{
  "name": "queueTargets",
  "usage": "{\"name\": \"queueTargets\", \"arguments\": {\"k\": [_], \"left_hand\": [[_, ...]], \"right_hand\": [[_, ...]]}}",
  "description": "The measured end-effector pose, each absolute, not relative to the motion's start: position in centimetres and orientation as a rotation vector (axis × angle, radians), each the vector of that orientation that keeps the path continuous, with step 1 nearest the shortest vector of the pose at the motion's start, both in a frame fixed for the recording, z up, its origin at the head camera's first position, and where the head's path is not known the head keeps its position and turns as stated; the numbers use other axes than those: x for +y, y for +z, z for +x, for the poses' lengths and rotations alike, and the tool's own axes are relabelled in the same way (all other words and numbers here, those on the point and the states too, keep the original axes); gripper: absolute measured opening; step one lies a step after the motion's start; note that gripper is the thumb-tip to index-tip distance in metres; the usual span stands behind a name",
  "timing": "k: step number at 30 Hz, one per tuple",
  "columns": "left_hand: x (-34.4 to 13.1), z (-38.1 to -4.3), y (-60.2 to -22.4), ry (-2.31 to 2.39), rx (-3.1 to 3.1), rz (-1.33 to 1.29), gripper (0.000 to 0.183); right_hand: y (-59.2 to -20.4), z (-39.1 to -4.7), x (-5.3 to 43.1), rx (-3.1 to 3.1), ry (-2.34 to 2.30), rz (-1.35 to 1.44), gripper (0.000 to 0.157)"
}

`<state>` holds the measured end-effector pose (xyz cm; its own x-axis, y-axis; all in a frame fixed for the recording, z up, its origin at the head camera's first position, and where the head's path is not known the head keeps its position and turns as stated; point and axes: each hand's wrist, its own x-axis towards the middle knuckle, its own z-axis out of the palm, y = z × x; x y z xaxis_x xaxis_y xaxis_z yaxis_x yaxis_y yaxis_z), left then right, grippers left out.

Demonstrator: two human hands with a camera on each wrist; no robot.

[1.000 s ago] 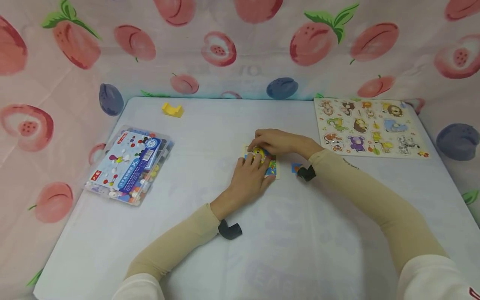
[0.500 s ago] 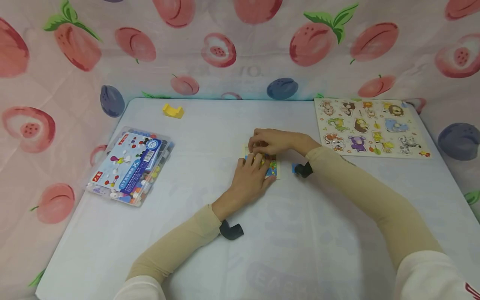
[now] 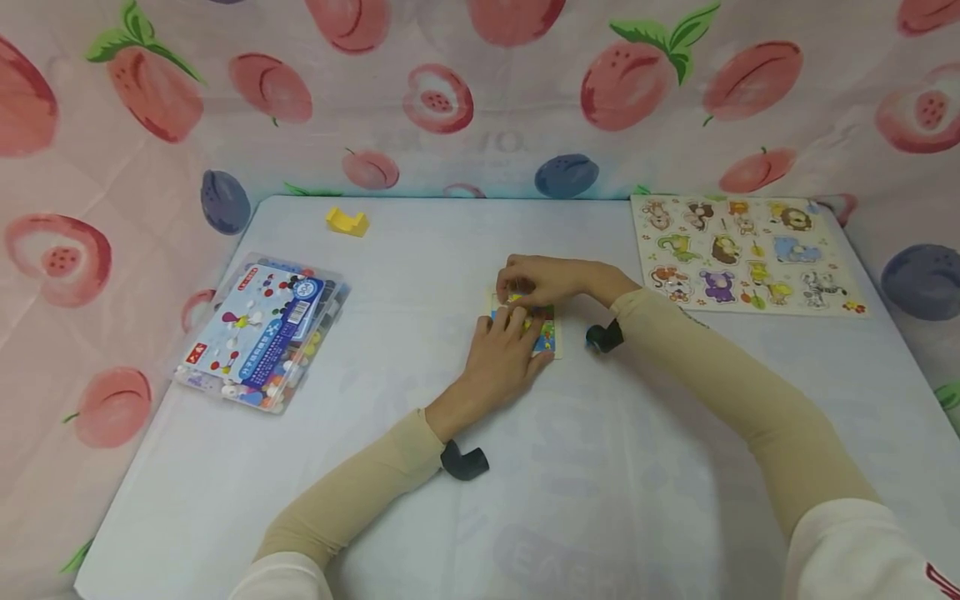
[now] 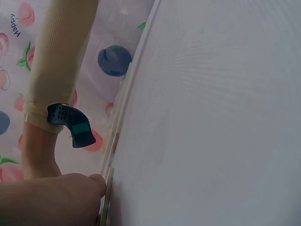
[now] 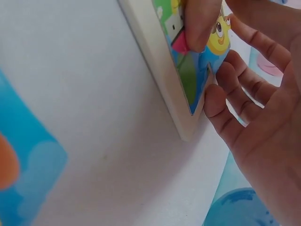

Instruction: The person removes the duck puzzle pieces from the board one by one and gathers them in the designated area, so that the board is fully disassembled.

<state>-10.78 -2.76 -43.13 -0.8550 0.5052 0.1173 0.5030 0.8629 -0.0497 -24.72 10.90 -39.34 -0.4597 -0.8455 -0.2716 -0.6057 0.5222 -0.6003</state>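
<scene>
A small puzzle board with a pale wooden frame and a bright cartoon picture lies mid-table, partly covered by both hands. My left hand lies over its near side, fingers extended and pressing on the picture. At the far side, my right hand pinches a puzzle piece with a yellow cartoon face, which tilts up at the frame in the right wrist view. A loose blue and orange puzzle piece lies on the table beside the board. In the left wrist view, the board's edge shows beside my left hand.
A clear case of colourful molecular model parts sits at the left. Behind it is a yellow plastic holder. An animal puzzle board lies at the back right. A fruit-print cloth hangs behind the table.
My right hand's fingers have drawn together and shifted slightly at the board's far edge, the wrist lowering over the loose piece. My left hand has stayed in place.
</scene>
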Motion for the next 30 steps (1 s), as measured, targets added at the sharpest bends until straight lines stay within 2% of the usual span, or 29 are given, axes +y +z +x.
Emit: {"name": "queueTargets", "arguments": {"k": [6,22,30], "left_hand": [[-2.7,-10.7,-43.1,0.003,-2.898,-0.801,0.06],[-2.5,-10.8,-42.9,0.053,-2.972,-0.779,0.057],[-2.5,-10.8,-43.1,0.031,-2.945,-0.779,0.057]], "right_hand": [[-39.4,-24.6,11.3,2.185,-0.686,-1.179,0.014],[-40.3,-24.4,12.2,2.102,-0.942,-1.081,0.007],[-40.8,-24.4,13.0,2.143,-1.059,-1.055,0.013]]}}
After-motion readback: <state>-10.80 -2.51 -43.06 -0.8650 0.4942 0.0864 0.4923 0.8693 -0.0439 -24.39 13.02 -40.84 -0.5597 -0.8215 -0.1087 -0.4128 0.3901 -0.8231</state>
